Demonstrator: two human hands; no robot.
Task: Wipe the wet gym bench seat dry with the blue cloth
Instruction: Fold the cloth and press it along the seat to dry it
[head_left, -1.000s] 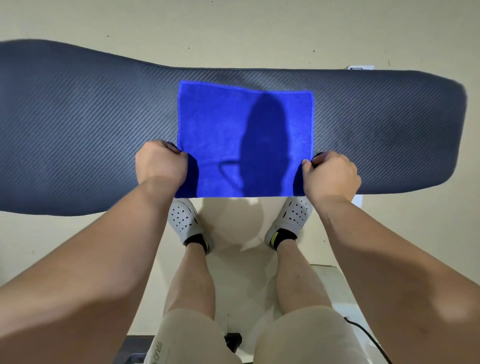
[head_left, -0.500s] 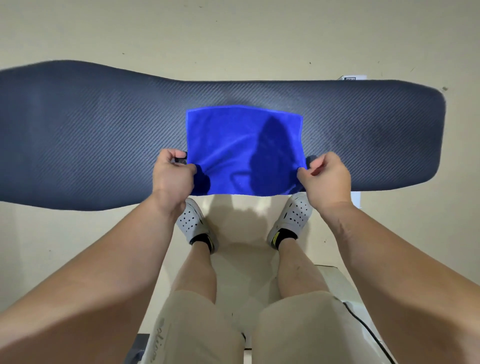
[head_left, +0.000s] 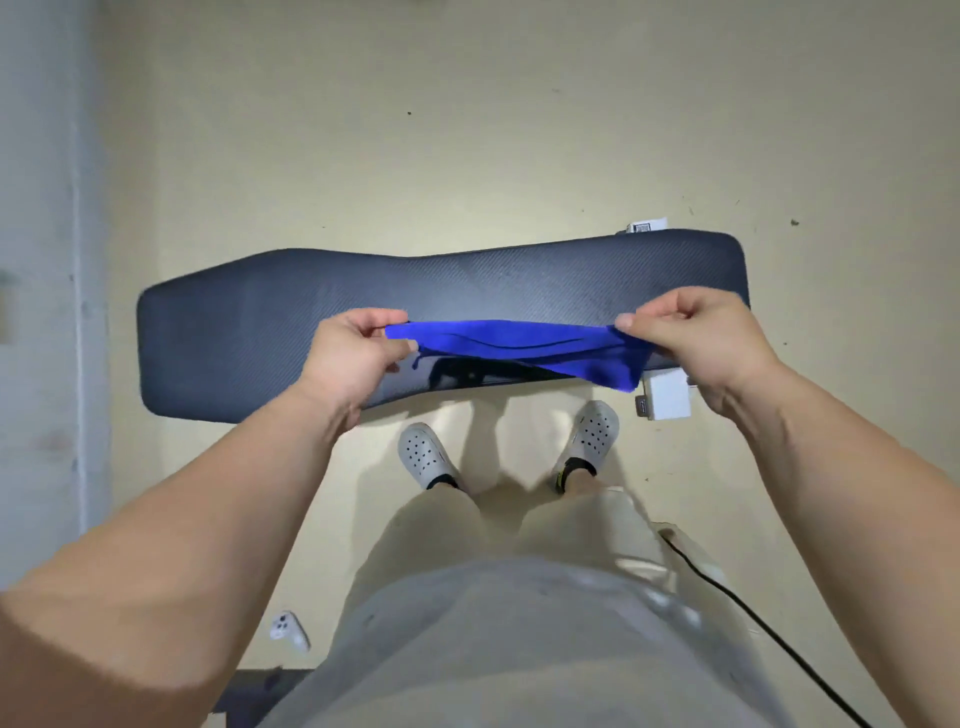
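— Blue cloth (head_left: 519, 345), is that what both hands have?

— Yes. The left hand (head_left: 353, 353) pinches one end between thumb and fingers, and the right hand (head_left: 691, 338) pinches the other end the same way, with the remaining fingers curled in. The cloth is stretched between them in a narrow, nearly edge-on band.

— Is it lying on the bench?

— It looks lifted. It hangs in front of the dark bench seat (head_left: 234, 332), over the seat's near edge, and a dark shadow sits on the padding just below it. The end by the right hand droops lower in a loose fold. Whether any part touches the padding, I cannot tell.

— And the seat itself?

— Long, dark grey, with a fine woven pattern, running across the view from left to right. It is wider at the left end and narrows slightly towards the middle. I cannot make out wet patches on it.

— What lies around it?

— A pale yellowish floor (head_left: 467, 156) with a few small specks. A white box (head_left: 667, 400) sits just under the right hand by the bench's near edge. Two pale perforated clogs (head_left: 426, 462) stand on the floor below the bench, near the person's beige shorts (head_left: 519, 649). A black cable (head_left: 753, 613) trails off to the lower right, and a small white controller (head_left: 288, 631) lies on the floor at lower left.
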